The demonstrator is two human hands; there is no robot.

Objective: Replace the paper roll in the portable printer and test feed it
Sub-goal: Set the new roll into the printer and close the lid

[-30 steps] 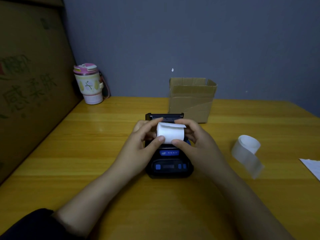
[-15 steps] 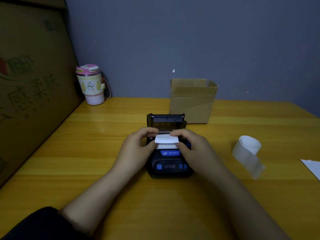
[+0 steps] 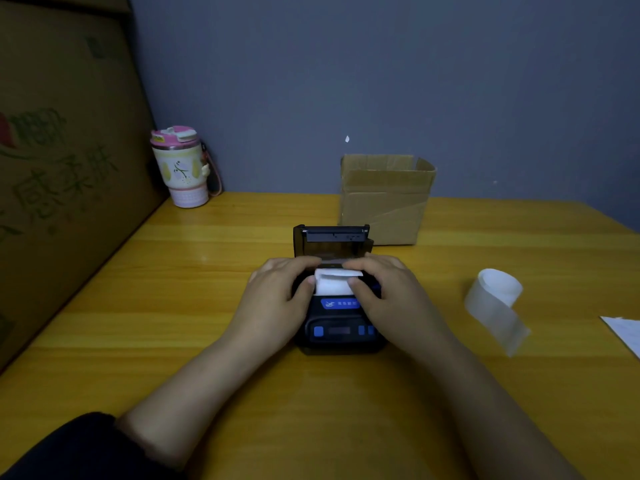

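Observation:
A small black portable printer [image 3: 337, 332] with blue buttons stands on the yellow wooden table, its lid [image 3: 332, 239] tipped up and open at the back. A white paper roll [image 3: 331, 284] sits low in the open paper bay, its loose end lying across the top. My left hand [image 3: 277, 294] grips the roll's left end with thumb and fingers. My right hand [image 3: 389, 292] grips its right end the same way. Both hands cover the printer's sides.
An open cardboard box [image 3: 386, 199] stands just behind the printer. A second, loosely unwound paper roll [image 3: 497, 299] lies to the right, with a white sheet [image 3: 623, 332] at the table's right edge. A pink-lidded tumbler [image 3: 181, 166] is back left beside a large carton [image 3: 59, 168].
The roll was held above the printer a second ago. Both hands have lowered it into the open paper bay, and it now sits deeper between the fingers.

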